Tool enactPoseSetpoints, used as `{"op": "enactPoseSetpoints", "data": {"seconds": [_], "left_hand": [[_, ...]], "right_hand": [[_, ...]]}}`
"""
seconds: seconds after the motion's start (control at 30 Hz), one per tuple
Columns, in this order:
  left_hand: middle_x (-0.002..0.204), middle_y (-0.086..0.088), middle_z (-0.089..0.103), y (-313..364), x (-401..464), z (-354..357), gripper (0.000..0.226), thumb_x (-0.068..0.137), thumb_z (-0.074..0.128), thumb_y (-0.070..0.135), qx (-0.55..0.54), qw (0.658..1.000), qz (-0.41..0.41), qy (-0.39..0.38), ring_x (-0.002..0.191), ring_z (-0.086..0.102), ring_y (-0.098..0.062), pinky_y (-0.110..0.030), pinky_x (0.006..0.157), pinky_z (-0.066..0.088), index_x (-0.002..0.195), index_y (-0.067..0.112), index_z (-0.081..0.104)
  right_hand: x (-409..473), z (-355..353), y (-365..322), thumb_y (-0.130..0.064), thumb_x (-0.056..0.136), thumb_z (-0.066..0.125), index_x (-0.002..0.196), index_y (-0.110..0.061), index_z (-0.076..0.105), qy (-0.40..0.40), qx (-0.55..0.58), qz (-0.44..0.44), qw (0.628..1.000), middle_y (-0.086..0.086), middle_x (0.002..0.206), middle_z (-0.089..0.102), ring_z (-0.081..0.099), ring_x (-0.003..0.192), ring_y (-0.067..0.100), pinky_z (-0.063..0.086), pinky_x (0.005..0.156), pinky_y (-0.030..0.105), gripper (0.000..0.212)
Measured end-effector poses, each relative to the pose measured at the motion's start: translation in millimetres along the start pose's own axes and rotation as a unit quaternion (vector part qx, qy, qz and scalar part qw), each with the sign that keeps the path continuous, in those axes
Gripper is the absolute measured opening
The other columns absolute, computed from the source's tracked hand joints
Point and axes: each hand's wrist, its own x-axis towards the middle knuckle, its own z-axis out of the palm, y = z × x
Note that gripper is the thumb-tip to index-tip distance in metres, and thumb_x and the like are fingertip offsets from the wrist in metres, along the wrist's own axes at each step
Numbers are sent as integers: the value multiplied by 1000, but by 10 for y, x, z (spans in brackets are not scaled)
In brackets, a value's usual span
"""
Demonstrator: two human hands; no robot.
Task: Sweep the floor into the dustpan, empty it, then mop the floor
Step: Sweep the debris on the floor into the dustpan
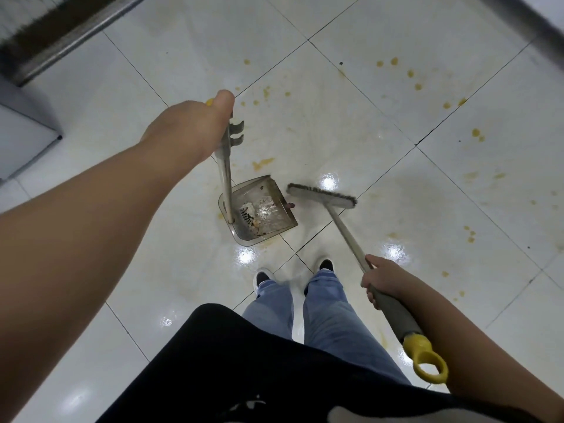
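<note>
A person is standing on a glossy white tiled floor (pixel 351 96), looking down at both arms. The left hand (pixel 195 126), in the upper left-centre of the frame, is gripping the top of the dustpan's tall handle (pixel 225 178), fingers curled tight round it, with a bit of yellow showing above the fist. Two small hook-like clips are sticking out of the handle just below the hand. The handle is running down to the dustpan (pixel 258 209), which is sitting on the floor in the middle of the frame, its open mouth facing right. Inside it, white scraps and dark bits of dirt are lying in a small heap.

The right hand (pixel 381 280), at the lower right, is wrapping round the grey grip of the broom's pole (pixel 348 233), holding it firmly. The pole is ending in a yellow loop (pixel 427 360) near the lower right corner. The broom head (pixel 322 195) is hovering or resting just right of the dustpan's mouth; I cannot tell whether its bristles are touching the tiles. A small dark crumb (pixel 291 204) is lying between the broom head and the dustpan lip.

Yellowish stains (pixel 410 74) are dotting the tiles across the upper right and middle of the frame. The person's shoes (pixel 326 265) and blue jeans (pixel 323 306) are showing at bottom centre. A metal rail (pixel 76 35) is crossing the upper left corner.
</note>
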Motion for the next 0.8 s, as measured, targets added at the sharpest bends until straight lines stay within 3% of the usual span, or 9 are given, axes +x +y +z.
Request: {"op": "enactPoseSetpoints", "data": {"seconds": [0.13, 0.27, 0.4, 0.47, 0.5, 0.63, 0.8], "left_hand": [[67, -13, 50, -21, -43, 6, 39, 85, 20, 35, -12, 1000, 13, 8, 69, 49, -31, -36, 67, 37, 58, 17, 41], [65, -10, 49, 9, -37, -4, 45, 82, 19, 42, -8, 1000, 11, 4, 64, 47, -30, -34, 63, 36, 58, 14, 44], [64, -8, 48, 49, -39, 7, 47, 80, 20, 45, -3, 1000, 13, -4, 62, 46, -28, -33, 61, 34, 57, 13, 45], [65, -8, 48, 79, -49, 24, 44, 84, 21, 41, -5, 1000, 18, -2, 67, 47, -30, -34, 66, 35, 58, 14, 43], [65, -8, 48, 96, -48, 25, 42, 86, 21, 39, -7, 1000, 21, 0, 70, 48, -30, -35, 68, 36, 58, 15, 42], [64, -8, 49, 129, -29, -27, 45, 85, 21, 41, -8, 1000, 14, -1, 66, 47, -29, -34, 67, 35, 57, 14, 44], [64, -8, 51, 157, -21, -31, 48, 84, 20, 42, -2, 1000, 14, -9, 65, 48, -28, -34, 68, 36, 57, 11, 46]], "right_hand": [[59, -94, 10, 11, 87, 35, 102, -2, 41, 23, -52, 23, 998, 12, 72, 41, 45, 45, 20, 40, 34, 20, 20], [100, -43, 97, 1, 90, 38, 134, -2, 33, 32, -201, 37, 978, 6, 76, 44, 55, 49, 17, 44, 32, 20, 44], [86, 76, 134, -1, 89, 40, 145, -10, 22, -12, -293, 13, 956, 3, 74, 43, 56, 55, 16, 46, 37, 18, 59], [102, 112, 74, -5, 89, 42, 144, -11, 23, -25, -322, -21, 946, 0, 70, 40, 61, 69, 22, 43, 43, 17, 58], [112, 103, 42, -4, 89, 41, 142, -11, 26, -26, -321, -28, 946, 0, 70, 40, 62, 72, 24, 42, 42, 17, 55], [110, -117, 28, 2, 86, 37, 135, -13, 34, -10, -226, -9, 974, 8, 76, 46, 54, 50, 18, 42, 34, 18, 51], [111, -302, 26, 2, 88, 36, 138, -12, 31, 35, -198, -3, 979, 8, 77, 46, 54, 49, 18, 40, 34, 18, 53]]}}
